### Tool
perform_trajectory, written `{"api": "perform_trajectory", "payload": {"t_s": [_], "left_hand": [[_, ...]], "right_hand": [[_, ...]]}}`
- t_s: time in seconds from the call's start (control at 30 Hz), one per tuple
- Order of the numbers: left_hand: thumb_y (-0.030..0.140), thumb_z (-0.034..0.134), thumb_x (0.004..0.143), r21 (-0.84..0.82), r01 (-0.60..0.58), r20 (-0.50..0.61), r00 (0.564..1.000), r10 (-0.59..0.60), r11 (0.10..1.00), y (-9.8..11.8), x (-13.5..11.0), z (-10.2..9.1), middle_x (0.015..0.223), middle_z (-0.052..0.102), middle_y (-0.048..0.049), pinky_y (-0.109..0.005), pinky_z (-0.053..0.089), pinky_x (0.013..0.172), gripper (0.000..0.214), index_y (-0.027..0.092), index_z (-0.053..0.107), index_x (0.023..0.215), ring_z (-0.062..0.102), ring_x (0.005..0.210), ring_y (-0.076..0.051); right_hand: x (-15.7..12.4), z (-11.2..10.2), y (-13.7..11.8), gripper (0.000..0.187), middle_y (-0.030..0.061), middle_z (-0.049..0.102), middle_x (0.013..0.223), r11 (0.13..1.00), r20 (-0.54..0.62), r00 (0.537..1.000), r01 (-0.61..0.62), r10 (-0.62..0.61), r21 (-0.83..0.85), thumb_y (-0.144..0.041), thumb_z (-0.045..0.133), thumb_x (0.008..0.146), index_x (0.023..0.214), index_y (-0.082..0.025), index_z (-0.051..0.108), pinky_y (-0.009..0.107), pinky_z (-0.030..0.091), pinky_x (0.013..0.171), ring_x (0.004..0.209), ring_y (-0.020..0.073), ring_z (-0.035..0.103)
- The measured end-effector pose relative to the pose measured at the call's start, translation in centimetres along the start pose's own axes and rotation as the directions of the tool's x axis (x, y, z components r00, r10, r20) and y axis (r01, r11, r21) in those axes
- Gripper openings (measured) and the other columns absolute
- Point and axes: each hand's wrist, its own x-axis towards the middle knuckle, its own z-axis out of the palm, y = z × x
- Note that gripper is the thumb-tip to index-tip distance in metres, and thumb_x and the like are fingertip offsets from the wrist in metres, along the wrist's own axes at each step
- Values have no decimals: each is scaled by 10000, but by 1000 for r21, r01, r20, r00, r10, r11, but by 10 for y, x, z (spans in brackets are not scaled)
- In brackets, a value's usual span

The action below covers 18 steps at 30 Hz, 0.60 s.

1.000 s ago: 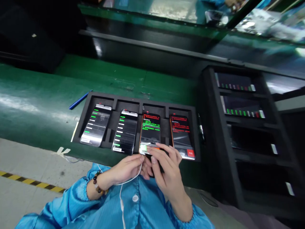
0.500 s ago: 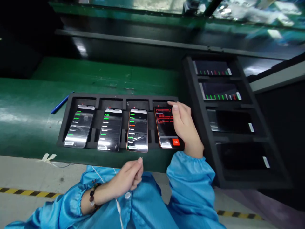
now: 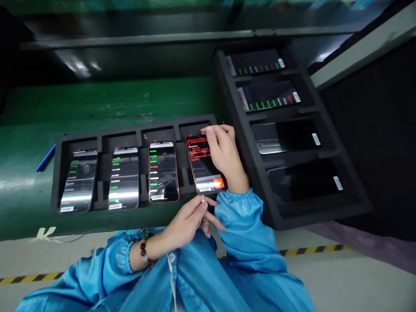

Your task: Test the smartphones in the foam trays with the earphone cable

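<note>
My right hand (image 3: 225,151) grips the upper right side of the rightmost smartphone (image 3: 203,162), with thumb and fingertips at its top edge. Red text and an orange-red button show on that screen. Just below the phone's bottom edge, my left hand (image 3: 188,221) pinches a small cable plug (image 3: 203,198), other fingers spread; whether the plug is inserted, I cannot tell. The phone lies in a black foam tray (image 3: 56,182). Three more lit phones, one orange-edged (image 3: 163,173), one in the middle (image 3: 124,180) and one leftmost (image 3: 79,182), show green and white text lists.
To the right, a second black tray (image 3: 320,217) holds several phones, two lit with coloured bars and two dark. A blue pen (image 3: 46,157) lies left of the front tray on the green bench (image 3: 26,186). A white cable (image 3: 172,277) hangs over my blue smock.
My left hand has moved up and right, bringing the plug to the phone's bottom edge. My right hand stays at the phone's top. The camera view has shifted, so the trays appear further left.
</note>
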Motion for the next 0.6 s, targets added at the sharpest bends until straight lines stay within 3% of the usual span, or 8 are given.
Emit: {"api": "perform_trajectory", "payload": {"t_s": [0.13,0.27,0.43,0.6], "left_hand": [[816,754,929,-59,-51,-117,992,44,997,-3,2,9,855,841,-162,-302,512,648,687,140,672,1022,563,608,-149],[741,898,841,-219,-61,-216,976,12,974,3,4,19,938,859,-183,-304,514,701,679,100,773,1026,570,662,-151],[640,996,767,-292,-26,-252,966,-51,956,13,2,19,975,863,-181,-297,511,720,641,84,836,1045,555,673,-135],[675,996,743,-269,-11,-267,962,-64,963,12,3,16,952,860,-167,-279,499,721,696,81,844,1071,541,669,-122]], "right_hand": [[-1,1,-2,696,97,787,1092,1000,-28,1000,12,-13,-19,-812,277,1125,1003,-277,704,501,482,1140,1186,317,620],[-2,-2,-4,682,89,741,1063,999,-15,1000,4,-5,-51,-843,262,1106,990,-293,649,501,481,1132,1155,308,621],[-2,-1,-5,680,81,694,985,998,-17,1000,8,-9,-59,-860,240,1096,937,-296,585,499,481,1122,1114,307,613],[-2,1,-3,651,93,708,1025,1000,-50,999,-3,2,-21,-871,319,1083,964,-291,590,519,487,1127,1140,321,609]]}}
